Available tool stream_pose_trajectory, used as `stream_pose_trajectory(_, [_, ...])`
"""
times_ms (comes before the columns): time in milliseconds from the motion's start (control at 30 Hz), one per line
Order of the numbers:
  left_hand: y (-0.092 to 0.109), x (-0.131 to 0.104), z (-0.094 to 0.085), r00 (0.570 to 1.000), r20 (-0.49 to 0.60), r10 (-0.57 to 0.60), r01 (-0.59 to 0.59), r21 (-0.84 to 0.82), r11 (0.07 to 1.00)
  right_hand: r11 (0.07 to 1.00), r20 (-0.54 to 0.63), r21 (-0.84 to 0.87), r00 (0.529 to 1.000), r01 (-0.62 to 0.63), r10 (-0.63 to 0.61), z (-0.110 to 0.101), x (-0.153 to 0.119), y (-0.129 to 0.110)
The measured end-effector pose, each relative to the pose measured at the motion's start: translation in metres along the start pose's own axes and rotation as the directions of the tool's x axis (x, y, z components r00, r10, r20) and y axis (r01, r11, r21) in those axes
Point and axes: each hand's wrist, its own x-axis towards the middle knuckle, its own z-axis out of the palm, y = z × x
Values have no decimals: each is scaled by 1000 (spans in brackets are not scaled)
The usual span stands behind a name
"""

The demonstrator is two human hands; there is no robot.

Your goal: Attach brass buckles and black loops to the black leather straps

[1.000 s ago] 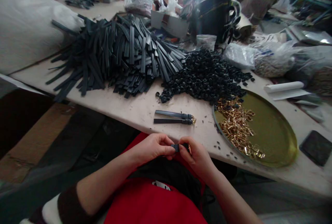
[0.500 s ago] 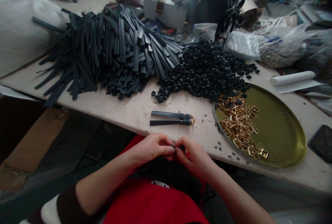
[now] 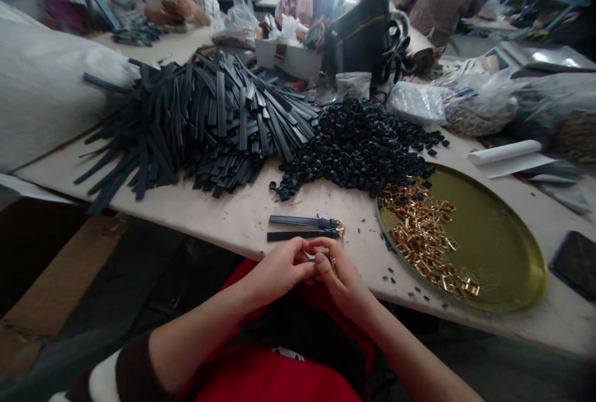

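Just over the table's front edge, my left hand (image 3: pixel 286 265) and my right hand (image 3: pixel 342 275) meet, fingertips pinched together. A bit of dark strap shows between them, and a gold buckle (image 3: pixel 333 263) glints by my right fingers; the fingers hide most of both. Right beyond my hands lie two black straps (image 3: pixel 300 222) with gold buckles at their right ends. A large heap of black strap strips (image 3: pixel 218 123) is at the back left. Beside it is a pile of small black loops (image 3: pixel 358 141). Gold buckles (image 3: pixel 419 237) fill the left part of a round tray (image 3: pixel 503 253).
A phone (image 3: pixel 575 262) lies at the right edge, near a white paper roll (image 3: pixel 505 151). Plastic bags (image 3: pixel 416 103) and a black bag (image 3: pixel 358 42) stand at the back. A white sack (image 3: pixel 51 92) is at left. Another person's hands (image 3: pixel 179 11) are across the table.
My hands have closed tighter together and my right fingers have turned over the piece; a glint of gold now shows there. The view has tilted up, showing more of the room behind.
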Motion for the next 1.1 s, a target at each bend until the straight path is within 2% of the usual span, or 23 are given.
stream_pose_trajectory(67, [5, 9, -6, 986, -131, 103, -67, 260, 963, 997, -139, -63, 990, -37, 28, -4, 15, 2])
stream_pose_trajectory(133, [8, 21, -13, 951, -212, 223, -83, 522, 849, 973, -258, -222, 966, -64, 5, -13, 32, 6])
stream_pose_trajectory(200, [8, 32, -20, 911, -239, 337, -79, 700, 709, 920, -333, -389, 939, -55, -85, -22, 49, 12])
stream_pose_trajectory(300, [4, 41, -31, 844, -215, 492, -105, 832, 544, 880, -323, -475, 925, 24, -200, -26, 66, 25])
stream_pose_trajectory(367, [4, 41, -45, 802, -216, 556, -101, 869, 484, 890, -303, -451, 926, 70, -226, -22, 69, 35])
stream_pose_trajectory(433, [10, 41, -67, 778, -267, 569, -21, 894, 448, 894, -321, -440, 915, 85, -246, -15, 67, 44])
stream_pose_trajectory(500, [23, 45, -95, 751, -354, 558, 110, 899, 423, 899, -341, -428, 905, 90, -253, -10, 65, 51])
stream_pose_trajectory(633, [57, 71, -158, 651, -533, 541, 332, 840, 429, 908, -387, -410, 884, 91, -263, -9, 64, 62])
stream_pose_trajectory(733, [73, 95, -191, 604, -637, 479, 456, 769, 448, 909, -399, -404, 874, 104, -277, -13, 67, 74])
stream_pose_trajectory(833, [75, 108, -205, 598, -683, 419, 514, 728, 454, 909, -378, -399, 881, 124, -286, -17, 70, 85])
stream_pose_trajectory(900, [73, 107, -209, 600, -691, 403, 521, 720, 458, 915, -374, -387, 887, 115, -270, -16, 72, 87])
stream_pose_trajectory(1000, [70, 93, -212, 612, -688, 390, 508, 720, 472, 942, -412, -334, 891, 48, -191, -12, 69, 79])
stream_pose_trajectory(1100, [75, 68, -212, 622, -666, 412, 458, 736, 499, 973, -478, -230, 873, -19, -96, -12, 65, 66])
